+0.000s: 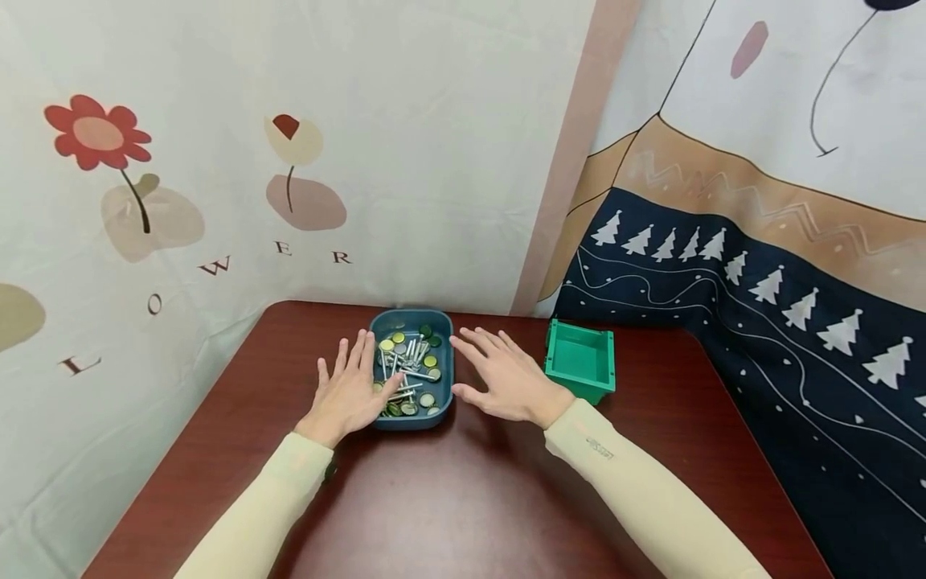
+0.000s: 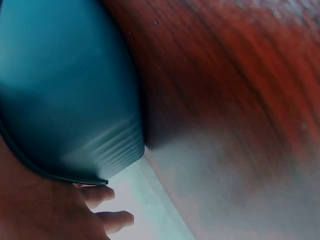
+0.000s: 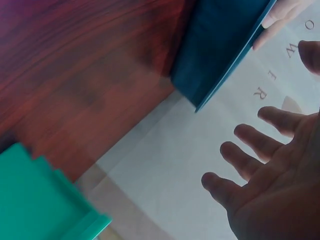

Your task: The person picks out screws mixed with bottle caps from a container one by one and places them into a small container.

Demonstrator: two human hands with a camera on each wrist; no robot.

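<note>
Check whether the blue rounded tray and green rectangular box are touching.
Apart: the right wrist view shows red-brown tabletop between the blue tray and green box.

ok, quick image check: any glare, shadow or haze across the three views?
Head: pale glare on the table, soft shadow just below the right hand; left wrist: whitish haze over the lower part of the tabletop, left hand dark; right wrist: right hand dim against the pale backdrop, purple tint in the upper left corner.

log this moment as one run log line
left hand: spread, over left side of blue bin | right hand: spread, between blue bin and green bin | blue bin: bottle caps, metal bolts inside
</note>
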